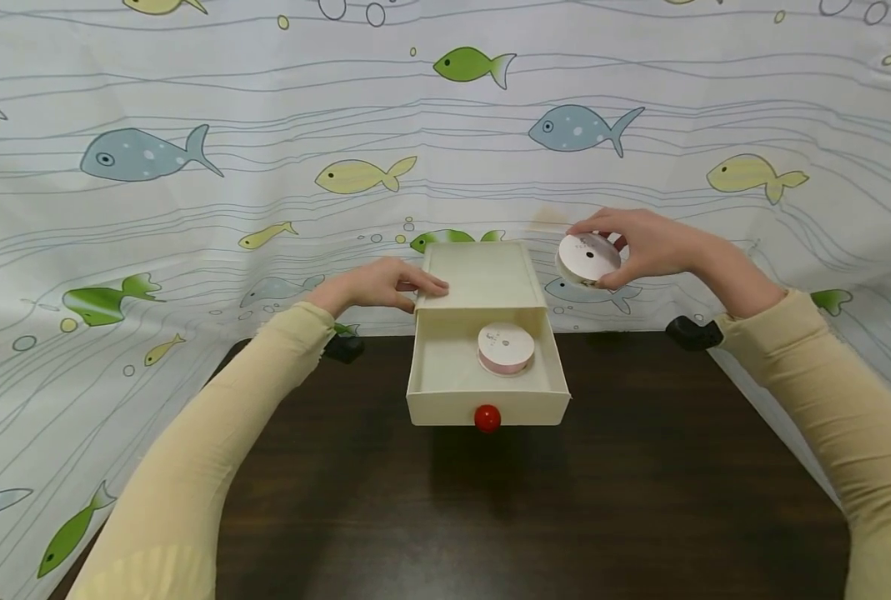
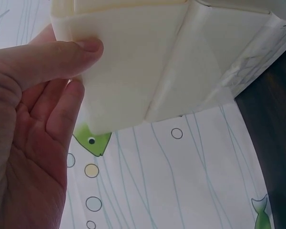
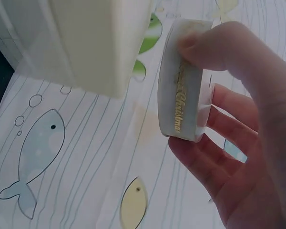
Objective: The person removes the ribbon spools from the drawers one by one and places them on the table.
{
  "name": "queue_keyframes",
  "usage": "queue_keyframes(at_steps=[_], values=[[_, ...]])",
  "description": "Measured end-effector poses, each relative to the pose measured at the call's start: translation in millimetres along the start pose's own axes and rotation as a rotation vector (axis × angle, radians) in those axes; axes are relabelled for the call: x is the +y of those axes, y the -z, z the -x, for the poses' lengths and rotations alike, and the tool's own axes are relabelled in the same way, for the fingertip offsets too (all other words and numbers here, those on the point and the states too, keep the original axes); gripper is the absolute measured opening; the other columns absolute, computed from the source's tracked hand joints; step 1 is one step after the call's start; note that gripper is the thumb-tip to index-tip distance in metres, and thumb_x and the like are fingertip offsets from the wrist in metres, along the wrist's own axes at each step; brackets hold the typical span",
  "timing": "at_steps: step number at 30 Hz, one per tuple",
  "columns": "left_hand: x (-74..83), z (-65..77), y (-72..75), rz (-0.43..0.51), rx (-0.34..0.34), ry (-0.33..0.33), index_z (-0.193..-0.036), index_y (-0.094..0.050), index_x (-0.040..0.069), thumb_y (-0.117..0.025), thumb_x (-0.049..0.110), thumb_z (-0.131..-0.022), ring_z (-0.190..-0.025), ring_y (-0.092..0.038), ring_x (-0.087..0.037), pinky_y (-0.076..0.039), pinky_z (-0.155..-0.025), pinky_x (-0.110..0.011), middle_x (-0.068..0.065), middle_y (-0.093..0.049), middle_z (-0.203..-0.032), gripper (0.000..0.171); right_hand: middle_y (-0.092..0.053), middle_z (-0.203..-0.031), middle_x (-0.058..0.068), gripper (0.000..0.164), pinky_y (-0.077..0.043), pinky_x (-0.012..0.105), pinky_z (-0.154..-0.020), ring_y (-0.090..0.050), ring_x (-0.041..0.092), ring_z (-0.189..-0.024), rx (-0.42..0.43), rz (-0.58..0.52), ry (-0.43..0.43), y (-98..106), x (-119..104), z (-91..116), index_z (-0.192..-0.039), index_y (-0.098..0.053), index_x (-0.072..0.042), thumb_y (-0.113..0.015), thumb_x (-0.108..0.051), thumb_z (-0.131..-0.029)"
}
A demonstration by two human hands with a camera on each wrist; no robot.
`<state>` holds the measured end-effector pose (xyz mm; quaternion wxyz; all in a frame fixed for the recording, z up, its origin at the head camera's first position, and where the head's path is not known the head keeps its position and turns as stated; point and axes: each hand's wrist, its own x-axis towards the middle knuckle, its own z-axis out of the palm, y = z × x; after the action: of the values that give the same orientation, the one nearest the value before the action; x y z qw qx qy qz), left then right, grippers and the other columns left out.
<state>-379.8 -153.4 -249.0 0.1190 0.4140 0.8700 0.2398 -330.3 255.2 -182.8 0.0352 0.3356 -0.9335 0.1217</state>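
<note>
A cream box (image 1: pixel 483 275) has its drawer (image 1: pixel 430 358) pulled out toward me, with a red round knob (image 1: pixel 488 418) on the front. Inside the drawer, toward its right side, lies a pink ribbon spool (image 1: pixel 506 348) with a white label. My left hand (image 1: pixel 385 283) grips the box at its left edge; the left wrist view shows the thumb (image 2: pixel 88 47) pressed on the box side (image 2: pixel 128 62). To the right of the box, my right hand (image 1: pixel 643 242) holds a white ribbon spool (image 1: pixel 589 257) between thumb and fingers. Gold lettering runs along the band of this spool (image 3: pixel 181 95).
A dark wooden table (image 1: pixel 640 467) lies below and in front of the box. White cloth (image 1: pixel 280 150) printed with fish hangs behind and along both sides. Black wrist mounts (image 1: pixel 693 333) sit under both forearms.
</note>
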Motion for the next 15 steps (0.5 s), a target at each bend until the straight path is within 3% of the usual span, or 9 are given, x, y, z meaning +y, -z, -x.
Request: queue_keyframes(at_steps=[6,15], values=[[-1.0,-0.1,-0.7,-0.028,0.009,0.000,-0.136,-0.063,0.017,-0.069,-0.001,-0.088,-0.142,-0.045,-0.024,-0.043,-0.114,-0.038,-0.005,-0.052,-0.150,0.051,-0.054,-0.134,0.015,0.077,-0.055,0.053,-0.091,-0.056,0.030,-0.105,0.022,-0.008,-0.054,-9.9,21.5,6.8,-0.141,-0.051,-0.006,-0.086,-0.017,-0.073],[-0.4,2.1,-1.4,-0.009,0.009,-0.002,-0.136,-0.063,0.017,-0.069,-0.001,-0.088,-0.143,-0.045,-0.025,-0.044,-0.114,-0.039,-0.006,-0.052,-0.150,0.051,-0.059,-0.129,0.015,0.075,-0.048,0.039,-0.076,-0.053,0.026,-0.098,-0.043,0.065,-0.074,-53.9,55.6,10.6,-0.139,-0.054,-0.007,-0.085,-0.022,-0.073]])
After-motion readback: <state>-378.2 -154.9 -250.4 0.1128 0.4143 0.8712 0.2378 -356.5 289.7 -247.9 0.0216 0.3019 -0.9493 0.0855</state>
